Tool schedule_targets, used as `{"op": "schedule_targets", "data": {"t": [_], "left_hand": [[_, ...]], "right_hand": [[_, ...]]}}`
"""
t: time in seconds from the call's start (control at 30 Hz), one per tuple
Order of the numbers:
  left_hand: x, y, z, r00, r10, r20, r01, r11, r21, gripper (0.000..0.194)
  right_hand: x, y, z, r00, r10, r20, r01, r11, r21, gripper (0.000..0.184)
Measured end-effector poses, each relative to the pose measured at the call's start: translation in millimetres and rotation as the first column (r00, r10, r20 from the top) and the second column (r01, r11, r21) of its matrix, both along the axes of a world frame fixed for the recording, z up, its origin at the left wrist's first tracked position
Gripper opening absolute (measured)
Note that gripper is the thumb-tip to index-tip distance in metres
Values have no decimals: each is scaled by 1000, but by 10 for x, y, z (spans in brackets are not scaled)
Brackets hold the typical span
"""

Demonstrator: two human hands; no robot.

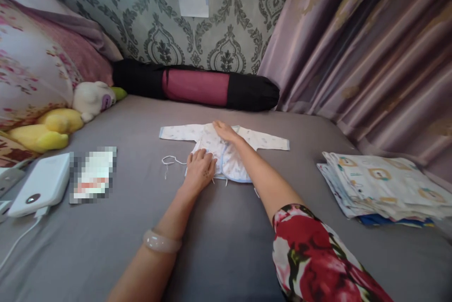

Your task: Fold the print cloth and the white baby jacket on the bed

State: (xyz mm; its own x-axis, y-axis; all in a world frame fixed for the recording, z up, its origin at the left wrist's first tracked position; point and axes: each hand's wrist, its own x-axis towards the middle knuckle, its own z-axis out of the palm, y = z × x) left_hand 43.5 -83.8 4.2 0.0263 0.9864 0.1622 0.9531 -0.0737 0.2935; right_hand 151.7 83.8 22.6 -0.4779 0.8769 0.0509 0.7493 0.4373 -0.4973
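Note:
A small white baby shirt (237, 170) with blue edging lies spread on the grey sheet, both sleeves stretched out sideways. My left hand (200, 168) rests flat on its lower left front, fingers out. Up near the neckline, my right hand (225, 132) lies on the cloth with its fingers extended, and my forearm covers part of the right side. A thin white tie string (171, 158) trails from the shirt's left side onto the sheet. Shorter ties hang at the lower hem.
To the right is a stack of folded printed cloths (384, 184). On the left lie a white power bank (44, 182) with a cable and a blurred-out card (94, 175). Plush toys (92, 97) lean by a floral pillow (31, 61). A black and pink bolster bag (196, 86) lies along the wall.

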Motion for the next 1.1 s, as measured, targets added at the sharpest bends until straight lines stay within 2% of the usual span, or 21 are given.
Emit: {"op": "schedule_targets", "data": {"t": [0.1,0.27,0.47,0.6,0.77,0.93,1.1], "left_hand": [[51,22,41,992,54,117,-59,997,43,35],[136,55,32,985,44,166,-46,999,7,31],[177,57,60,978,51,202,-35,996,-79,27],[167,72,56,974,65,219,-43,994,-100,23],[162,94,29,971,71,228,-45,992,-116,22],[169,90,26,975,73,209,-50,992,-114,22],[166,77,37,982,50,181,-28,992,-124,21]], "right_hand": [[297,91,108,999,-39,-12,40,998,55,35],[651,34,93,980,-4,201,13,999,-43,30],[644,-72,142,932,-19,363,56,994,-89,35],[618,-71,184,910,-15,415,66,992,-108,35],[631,-109,156,919,-73,388,105,992,-63,20],[563,-253,16,943,-252,218,242,968,75,22],[381,-422,-189,908,-396,139,371,912,176,26]]}}
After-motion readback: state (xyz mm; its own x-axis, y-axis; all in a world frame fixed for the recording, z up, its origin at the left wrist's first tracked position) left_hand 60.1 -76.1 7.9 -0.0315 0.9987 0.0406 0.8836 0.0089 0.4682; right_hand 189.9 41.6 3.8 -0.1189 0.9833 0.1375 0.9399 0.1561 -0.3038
